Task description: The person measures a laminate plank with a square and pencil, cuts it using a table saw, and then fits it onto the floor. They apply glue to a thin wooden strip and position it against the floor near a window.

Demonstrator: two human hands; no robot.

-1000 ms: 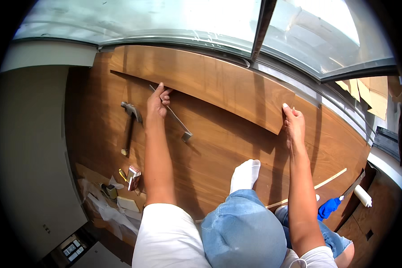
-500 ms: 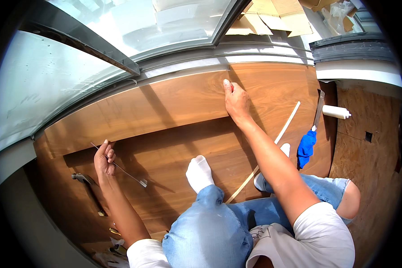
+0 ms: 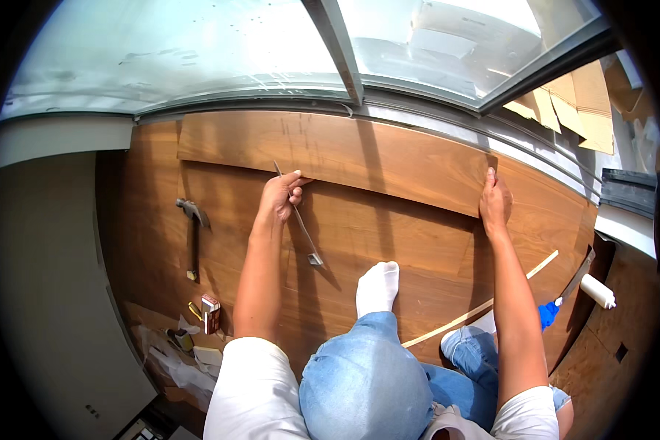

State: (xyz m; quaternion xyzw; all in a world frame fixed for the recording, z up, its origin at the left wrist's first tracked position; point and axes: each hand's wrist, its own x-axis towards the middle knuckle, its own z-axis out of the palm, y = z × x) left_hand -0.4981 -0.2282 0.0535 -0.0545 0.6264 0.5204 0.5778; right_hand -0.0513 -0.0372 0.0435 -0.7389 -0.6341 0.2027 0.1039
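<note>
A long brown wood-grain floorboard [image 3: 330, 147] lies along the window track, its near edge raised and casting a shadow on the floor below. My left hand [image 3: 279, 198] is closed by that near edge, with a thumb at the board. Through its fingers runs a thin metal bar [image 3: 305, 233] with a small flat bent end. My right hand [image 3: 496, 202] grips the board's right end, thumb on top; its other fingers are partly hidden. My foot in a white sock [image 3: 378, 287] stands on the floor between my arms.
To the left lies a claw hammer [image 3: 191, 238], near a small box [image 3: 210, 314] and crumpled plastic [image 3: 183, 374]. A pale wooden strip [image 3: 447, 323] crosses the floor at right, near a saw-like blade [image 3: 579, 270] and a white bottle [image 3: 598, 291]. Glass panels [image 3: 198, 59] rise beyond.
The view has swung left, so the board and hands sit further right in the picture and the small box shows. Both hands keep their holds.
</note>
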